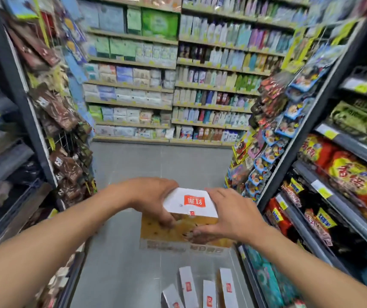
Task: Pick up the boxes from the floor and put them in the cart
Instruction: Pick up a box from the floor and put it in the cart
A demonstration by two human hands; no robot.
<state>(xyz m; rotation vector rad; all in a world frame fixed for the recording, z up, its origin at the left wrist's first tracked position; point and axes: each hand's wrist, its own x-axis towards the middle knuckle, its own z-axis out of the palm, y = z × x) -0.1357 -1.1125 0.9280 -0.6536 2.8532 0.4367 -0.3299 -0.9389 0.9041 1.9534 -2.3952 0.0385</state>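
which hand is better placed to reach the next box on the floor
Right, probably: both hands grip the held box, but the right hand hangs more directly over the floor boxes than the left hand.

My bare arms reach in from the lower corners to centre frame, left hand and right hand gripping a box between them.
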